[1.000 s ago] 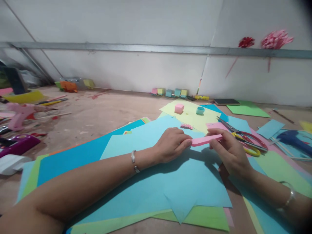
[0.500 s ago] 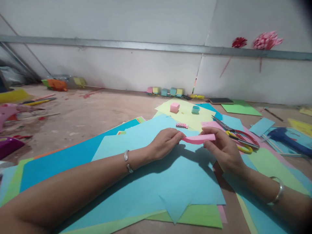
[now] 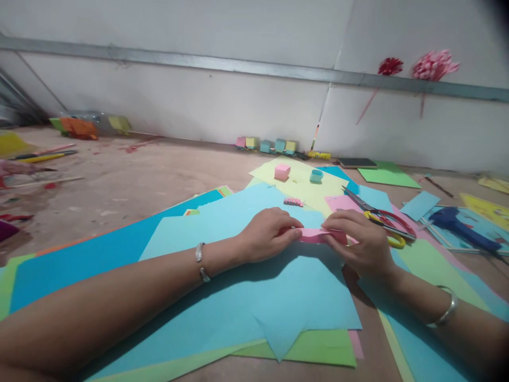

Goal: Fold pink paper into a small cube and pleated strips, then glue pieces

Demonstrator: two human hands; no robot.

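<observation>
Between my two hands a narrow pink paper strip (image 3: 312, 235) is stretched sideways above light blue paper sheets (image 3: 238, 297). My left hand (image 3: 272, 233) pinches its left end between thumb and fingers. At the strip's right part, my right hand (image 3: 358, 241) is closed on it with thumb and fingertips, and some of the pink paper shows inside the hand. Just beyond lies a small pink fringed paper piece (image 3: 293, 202). A pink paper box (image 3: 282, 171) and a teal paper box (image 3: 316, 176) sit on a pale yellow sheet (image 3: 262, 168).
Right of my right hand lie red-handled scissors (image 3: 393, 220), yellow-handled scissors (image 3: 396, 241) and a blue glue gun (image 3: 463, 228). Small paper cubes (image 3: 265, 146) line the wall. A dark phone-like slab (image 3: 358, 163) rests near a green sheet (image 3: 387, 175). Pencils (image 3: 47, 157) lie at far left.
My right hand has shifted its grip inward along the strip, and the strip's right end now lies within the hand. The view has turned slightly.
</observation>
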